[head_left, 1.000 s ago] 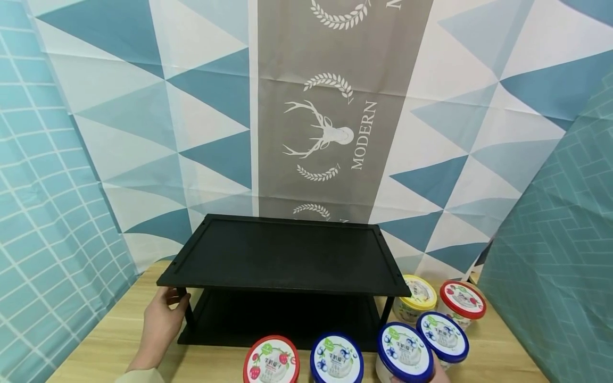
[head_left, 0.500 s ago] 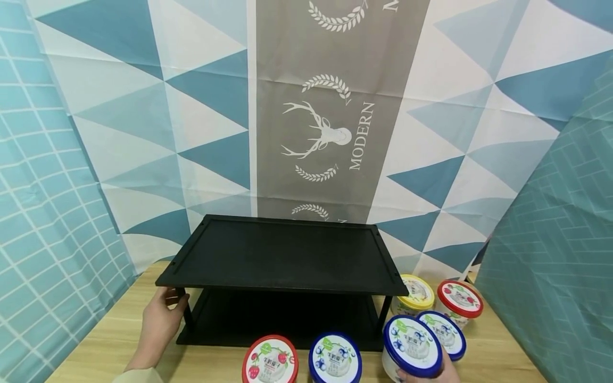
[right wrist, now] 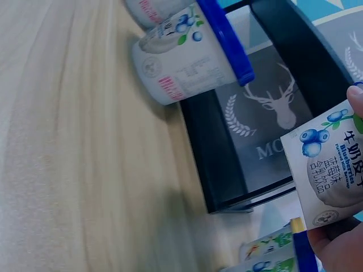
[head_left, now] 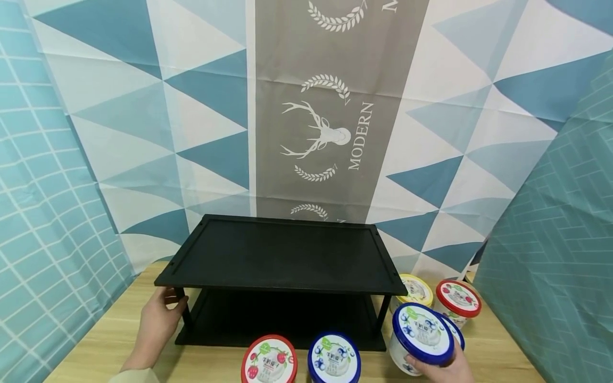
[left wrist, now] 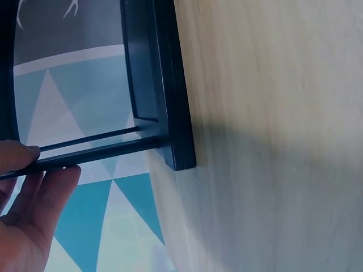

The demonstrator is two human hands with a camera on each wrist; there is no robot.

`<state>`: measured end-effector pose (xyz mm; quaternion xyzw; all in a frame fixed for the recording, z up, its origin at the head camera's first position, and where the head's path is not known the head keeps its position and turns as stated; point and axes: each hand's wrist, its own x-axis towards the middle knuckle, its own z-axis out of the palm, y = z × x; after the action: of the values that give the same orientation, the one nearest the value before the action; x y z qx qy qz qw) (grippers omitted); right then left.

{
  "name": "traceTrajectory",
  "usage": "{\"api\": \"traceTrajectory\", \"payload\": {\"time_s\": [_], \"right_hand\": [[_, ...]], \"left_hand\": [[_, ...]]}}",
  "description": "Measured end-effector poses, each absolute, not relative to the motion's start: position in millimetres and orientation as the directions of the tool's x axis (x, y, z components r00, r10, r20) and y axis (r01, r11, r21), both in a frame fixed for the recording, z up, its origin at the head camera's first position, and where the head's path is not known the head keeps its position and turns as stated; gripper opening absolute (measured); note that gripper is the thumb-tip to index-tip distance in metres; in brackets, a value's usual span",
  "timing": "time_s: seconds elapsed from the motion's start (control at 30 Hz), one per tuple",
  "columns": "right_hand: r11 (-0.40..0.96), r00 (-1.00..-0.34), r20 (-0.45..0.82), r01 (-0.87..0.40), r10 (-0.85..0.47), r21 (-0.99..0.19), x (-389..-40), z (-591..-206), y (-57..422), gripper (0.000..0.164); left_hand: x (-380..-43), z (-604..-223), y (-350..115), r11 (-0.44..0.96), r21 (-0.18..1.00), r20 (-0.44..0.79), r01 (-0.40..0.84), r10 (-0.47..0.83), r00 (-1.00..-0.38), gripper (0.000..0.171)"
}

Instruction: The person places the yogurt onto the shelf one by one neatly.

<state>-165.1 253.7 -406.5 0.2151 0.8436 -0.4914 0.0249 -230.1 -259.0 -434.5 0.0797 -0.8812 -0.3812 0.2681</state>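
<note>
In the head view my left hand (head_left: 158,322) holds the front left post (head_left: 185,313) of a black two-tier shelf (head_left: 287,255). The left wrist view has the thumb and fingers pinching that thin post (left wrist: 108,152). At the lower right, my right hand (head_left: 449,368) grips a blue-lidded blueberry milk-drink tub (head_left: 423,331), tilted and off the table. Its printed side (right wrist: 329,164) faces the right wrist camera. Behind the held tub, another blue-lidded tub (head_left: 455,331) is mostly hidden. A red-lidded strawberry tub (head_left: 269,359) and a blue-lidded tub (head_left: 334,357) stand before the shelf.
Beyond the shelf's right side stand a yellow-lidded tub (head_left: 415,290) and a red-lidded tub (head_left: 458,299). A wooden table (head_left: 100,340) bears everything. Patterned cloth (head_left: 330,159) hangs close behind the shelf, with teal cloths on both sides.
My right hand has raised the blue-lidded tub and carried it right and away from me, covering more of the tub behind. My left hand keeps its hold on the post.
</note>
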Motion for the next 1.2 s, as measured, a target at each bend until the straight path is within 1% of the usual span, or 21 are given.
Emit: {"api": "traceTrajectory", "payload": {"time_s": [0.13, 0.27, 0.5, 0.67, 0.87, 1.2], "right_hand": [[0.429, -0.911, -0.241, 0.375, 0.333, -0.822, -164.8, -399.0, 256.6, 0.124], [0.42, -0.916, -0.232, 0.362, 0.329, -0.832, -165.3, -392.9, 258.5, 0.12], [0.384, -0.917, -0.225, 0.349, 0.33, -0.855, -163.5, -376.4, 260.1, 0.119], [0.386, -0.933, -0.198, 0.309, 0.301, -0.869, -161.6, -364.3, 259.6, 0.117], [0.425, -0.932, -0.185, 0.311, 0.311, -0.85, -161.7, -353.3, 257.5, 0.117], [0.396, -0.943, -0.169, 0.277, 0.286, -0.876, -161.2, -336.1, 253.8, 0.111]], "left_hand": [[-230.3, -433.8, -259.7, 0.702, 0.709, 0.409, 0.072, -0.326, -0.852, 0.039], [-230.5, -434.0, -260.8, 0.711, 0.699, 0.411, 0.078, -0.31, -0.857, 0.043], [-231.0, -433.4, -263.6, 0.718, 0.694, 0.344, 0.054, -0.265, -0.901, 0.043], [-231.1, -434.2, -266.5, 0.763, 0.64, 0.391, 0.091, -0.221, -0.894, 0.041], [-232.0, -434.7, -268.9, 0.786, 0.604, 0.436, 0.132, -0.187, -0.88, 0.039], [-229.5, -432.3, -269.3, 0.776, 0.624, 0.359, 0.094, -0.177, -0.916, 0.043]]}}
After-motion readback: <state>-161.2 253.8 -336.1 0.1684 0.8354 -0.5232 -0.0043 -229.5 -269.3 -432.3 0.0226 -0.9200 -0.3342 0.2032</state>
